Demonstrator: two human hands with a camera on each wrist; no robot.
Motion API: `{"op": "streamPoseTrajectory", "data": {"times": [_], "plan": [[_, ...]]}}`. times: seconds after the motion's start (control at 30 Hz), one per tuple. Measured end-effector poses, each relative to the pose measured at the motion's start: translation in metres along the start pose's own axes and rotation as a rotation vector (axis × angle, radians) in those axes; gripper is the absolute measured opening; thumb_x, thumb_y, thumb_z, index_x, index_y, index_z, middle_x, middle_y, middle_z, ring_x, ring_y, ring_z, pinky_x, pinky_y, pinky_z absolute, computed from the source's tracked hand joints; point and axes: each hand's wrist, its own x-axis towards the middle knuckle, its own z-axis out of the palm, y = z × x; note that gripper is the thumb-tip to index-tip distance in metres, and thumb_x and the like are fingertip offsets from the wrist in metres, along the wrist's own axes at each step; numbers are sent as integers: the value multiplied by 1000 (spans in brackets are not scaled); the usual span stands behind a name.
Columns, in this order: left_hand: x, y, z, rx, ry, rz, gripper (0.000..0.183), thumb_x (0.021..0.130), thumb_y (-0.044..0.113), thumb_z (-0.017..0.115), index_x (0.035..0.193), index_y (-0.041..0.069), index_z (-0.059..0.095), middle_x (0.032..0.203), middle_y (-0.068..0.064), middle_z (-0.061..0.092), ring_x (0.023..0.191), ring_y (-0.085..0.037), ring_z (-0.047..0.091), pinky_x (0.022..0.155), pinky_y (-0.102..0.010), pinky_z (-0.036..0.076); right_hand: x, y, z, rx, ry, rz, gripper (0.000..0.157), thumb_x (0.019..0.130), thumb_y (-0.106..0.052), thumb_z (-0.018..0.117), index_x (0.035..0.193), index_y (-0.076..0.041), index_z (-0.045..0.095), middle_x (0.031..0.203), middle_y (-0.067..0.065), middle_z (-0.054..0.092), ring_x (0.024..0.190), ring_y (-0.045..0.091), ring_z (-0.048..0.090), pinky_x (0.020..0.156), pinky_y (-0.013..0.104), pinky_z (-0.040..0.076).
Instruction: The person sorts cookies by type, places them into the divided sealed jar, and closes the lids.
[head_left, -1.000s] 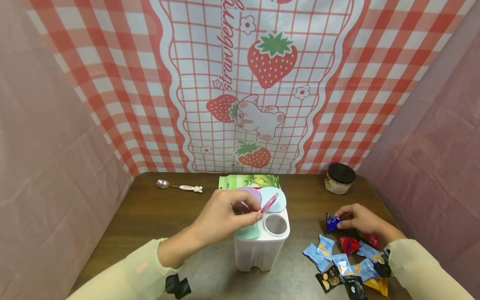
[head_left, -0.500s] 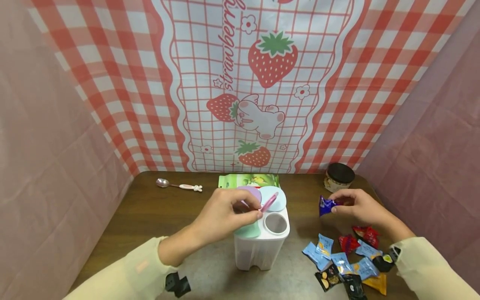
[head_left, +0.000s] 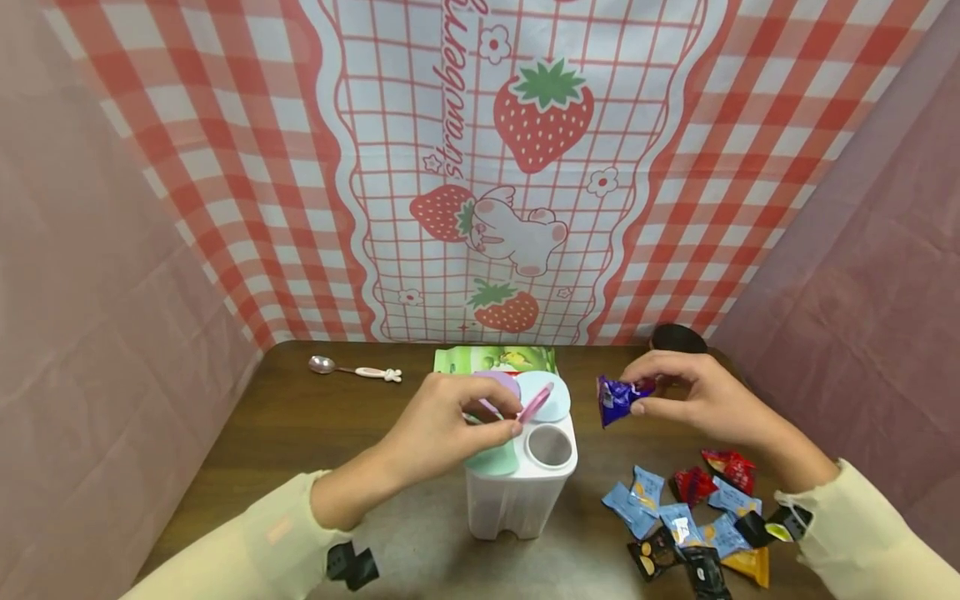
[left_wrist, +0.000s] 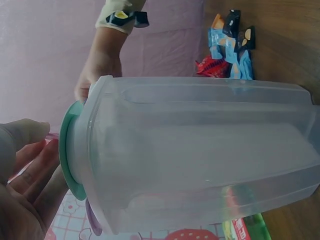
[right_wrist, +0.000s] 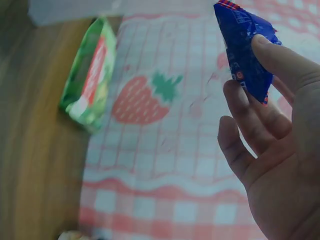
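Observation:
A tall white container (head_left: 517, 504) with coloured round lids stands mid-table. My left hand (head_left: 442, 425) pinches the raised pink lid (head_left: 536, 403), and the round opening (head_left: 551, 446) below it is uncovered. Purple, light blue (head_left: 551, 398) and green (head_left: 495, 461) lids lie down around it; the left hand partly hides the purple one. To the right of the container, my right hand (head_left: 701, 396) holds a small purple-blue wrapped candy (head_left: 618, 402) between thumb and fingers above the table. In the right wrist view the candy (right_wrist: 245, 47) is a pointed, shiny packet.
Several wrapped candies (head_left: 678, 521) in light blue, red, black and yellow lie front right. A black-lidded jar (head_left: 678, 338) stands behind the right hand, mostly hidden. A green packet (head_left: 495, 359) lies behind the container, and a spoon (head_left: 356, 371) at the back left.
The right hand has lifted the purple-blue candy from beside the pile and moved it left and back, toward the container. The left hand stays on the pink lid.

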Motion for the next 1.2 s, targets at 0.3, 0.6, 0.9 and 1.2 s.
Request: {"op": "streamPoseTrajectory", "data": {"times": [0.3,0.6,0.9,1.2], "plan": [[0,0,-1,5,4,-7,8,86,9,81,93,11,78,94,0,77,80,-7,74,72,-23,61,14,-35,16,80,45,-238,51,73,14,83,114,-14,74,110,4,72,99,14,65,78,23,56],[0,0,0,-1,13,-16,8,86,10,81,93,11,78,95,0,78,79,-8,74,71,-24,62,27,-53,37,65,97,-332,50,70,12,86,110,-14,73,104,2,74,93,11,67,77,19,54],[0,-1,0,0,23,-40,8,86,11,81,93,14,79,94,3,77,79,-6,74,69,-28,63,30,-53,50,116,79,-397,46,71,16,83,107,-12,74,103,4,73,96,15,68,83,20,54],[-2,0,-1,39,34,-46,9,85,11,82,92,14,79,94,3,78,79,-5,74,69,-26,62,31,-61,52,17,-40,-265,36,85,-7,84,114,-24,73,108,-10,71,96,7,65,79,21,53]]}}
